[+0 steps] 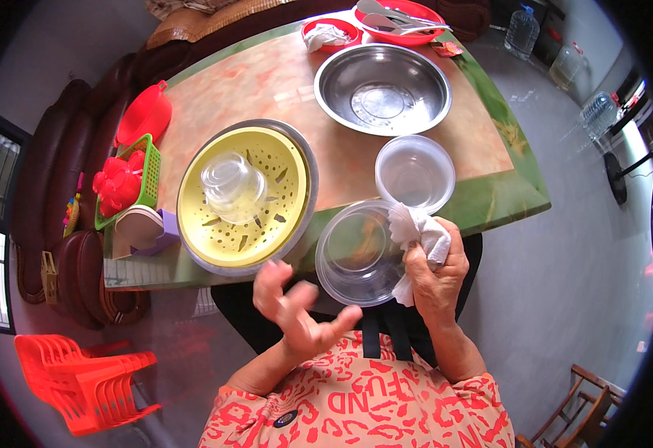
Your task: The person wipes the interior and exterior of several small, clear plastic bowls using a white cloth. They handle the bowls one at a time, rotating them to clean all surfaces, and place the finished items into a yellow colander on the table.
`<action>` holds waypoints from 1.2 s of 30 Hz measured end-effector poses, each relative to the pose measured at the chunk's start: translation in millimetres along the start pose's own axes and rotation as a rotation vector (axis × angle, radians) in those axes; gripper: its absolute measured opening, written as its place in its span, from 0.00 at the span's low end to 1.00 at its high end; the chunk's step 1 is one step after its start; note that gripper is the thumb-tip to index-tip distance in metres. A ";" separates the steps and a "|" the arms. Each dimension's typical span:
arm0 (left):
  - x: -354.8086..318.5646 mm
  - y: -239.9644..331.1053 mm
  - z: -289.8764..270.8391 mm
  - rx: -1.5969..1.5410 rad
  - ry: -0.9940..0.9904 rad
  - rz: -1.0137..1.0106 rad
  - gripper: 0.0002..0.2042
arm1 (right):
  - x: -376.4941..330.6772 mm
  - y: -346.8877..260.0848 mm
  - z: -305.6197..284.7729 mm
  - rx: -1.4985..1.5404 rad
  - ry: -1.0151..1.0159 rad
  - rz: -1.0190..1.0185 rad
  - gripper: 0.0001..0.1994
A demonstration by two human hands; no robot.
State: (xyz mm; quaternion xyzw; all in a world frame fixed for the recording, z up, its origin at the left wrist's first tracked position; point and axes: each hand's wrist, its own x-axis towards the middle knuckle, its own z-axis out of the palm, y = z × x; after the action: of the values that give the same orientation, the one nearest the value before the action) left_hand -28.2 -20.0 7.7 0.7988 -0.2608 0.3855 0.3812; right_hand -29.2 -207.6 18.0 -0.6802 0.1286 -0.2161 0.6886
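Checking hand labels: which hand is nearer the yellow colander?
Left. The left hand hangs open just below the yellow colander, not touching. The right hand is farther right, gripping a white cloth against a clear container.

Bare surface [266,82] lies open left of the steel bowl [383,88]; nearer, the yellow colander [241,196] and two clear containers [414,172] crowd the front edge, blocking a hand

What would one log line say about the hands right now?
right hand: holds white cloth and clear bowl | left hand: open, empty | yellow strainer: on table
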 end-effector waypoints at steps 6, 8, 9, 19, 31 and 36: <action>31.3 29.6 9.5 0.244 -0.498 0.014 0.13 | 0.3 -11.3 9.6 -0.145 -0.015 -0.235 0.17; 29.5 19.7 12.2 0.192 -0.510 0.028 0.10 | 0.1 -13.1 10.0 -0.106 -0.047 -0.246 0.17; 31.0 17.8 10.4 0.091 -0.516 -0.018 0.10 | 0.6 -18.1 9.1 -0.078 -0.072 -0.270 0.17; 9.8 0.7 7.1 -1.336 -0.377 -0.757 0.13 | -2.5 -16.9 27.2 -0.427 -0.220 -0.886 0.21; 11.5 -11.5 1.9 -1.219 -0.481 -0.705 0.09 | 47.2 -12.6 35.6 0.038 -0.571 -0.231 0.19; 3.3 -14.6 4.3 -1.207 -0.484 -0.885 0.13 | 16.1 -7.6 42.9 -0.254 -0.463 -0.681 0.22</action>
State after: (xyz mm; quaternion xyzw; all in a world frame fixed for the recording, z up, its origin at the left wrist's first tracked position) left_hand -14.1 -15.6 2.6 0.5449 -0.1583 -0.1953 0.7999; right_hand 4.2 -177.3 29.2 -0.7937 -0.2355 -0.2551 0.4995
